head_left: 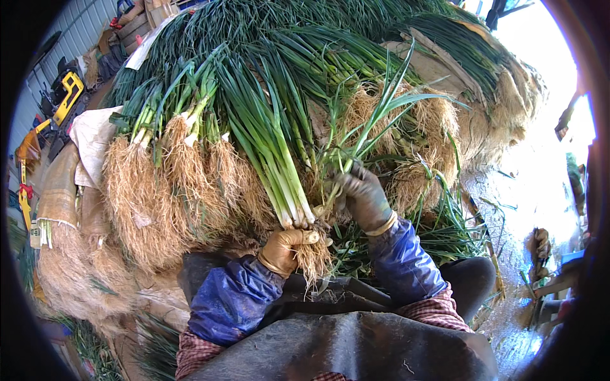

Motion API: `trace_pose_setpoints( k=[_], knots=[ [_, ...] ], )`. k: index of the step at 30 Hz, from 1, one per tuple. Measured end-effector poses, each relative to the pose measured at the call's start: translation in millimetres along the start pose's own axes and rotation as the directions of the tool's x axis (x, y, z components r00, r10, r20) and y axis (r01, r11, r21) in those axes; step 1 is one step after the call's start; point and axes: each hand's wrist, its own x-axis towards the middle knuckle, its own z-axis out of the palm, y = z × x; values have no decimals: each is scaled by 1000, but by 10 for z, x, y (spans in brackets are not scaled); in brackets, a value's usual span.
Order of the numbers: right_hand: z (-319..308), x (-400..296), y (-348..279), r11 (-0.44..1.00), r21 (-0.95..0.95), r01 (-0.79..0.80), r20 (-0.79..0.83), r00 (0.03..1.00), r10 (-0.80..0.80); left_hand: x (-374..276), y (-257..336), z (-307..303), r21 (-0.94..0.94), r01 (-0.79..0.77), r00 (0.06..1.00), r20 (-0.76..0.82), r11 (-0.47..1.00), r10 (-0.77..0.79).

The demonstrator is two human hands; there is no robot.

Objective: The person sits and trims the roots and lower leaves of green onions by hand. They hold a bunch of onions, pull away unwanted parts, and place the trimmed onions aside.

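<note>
My left hand point(285, 250), in a tan glove, is closed around the root end of a bunch of green onions point(281, 176). The white stalks and green leaves point away from me, and the brown roots point(314, 257) hang below my thumb. In a dirty, darker glove, my right hand point(364, 195) is at the right of the bunch, its fingers closed on loose green leaves point(355, 157) with thin, bent stalks. The fingertips are slightly blurred.
Rooted green onions point(181, 157) lie heaped at left; a large leafy pile point(286, 19) spreads beyond. More onions rest on sacking point(433, 62) at right. Loose leaves point(443, 238) lie by my right knee. Wet floor point(533, 185) shows at far right, a yellow-framed machine point(69, 97) at upper left.
</note>
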Motion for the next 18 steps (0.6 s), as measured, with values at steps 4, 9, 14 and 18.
trace_pose_setpoints(
  k=[4, 9, 14, 18],
  knots=[
    [-117, 206, -39, 973, 225, 55, 62, 996, -70, 1, -37, -44, 25, -18, 999, -26, 1000, 19],
    [-284, 270, 165, 993, -93, 67, 56, 996, -62, 11, -83, -91, -16, -70, 997, -28, 997, 69],
    [-363, 154, 354, 740, -638, 212, 221, 971, -88, 38, -87, -95, 43, -189, 982, 17, 981, 188],
    [-337, 59, 478, -50, -739, 672, 664, 738, 121, 54, -74, -98, 84, -158, 982, -89, 984, 165]
  ],
)
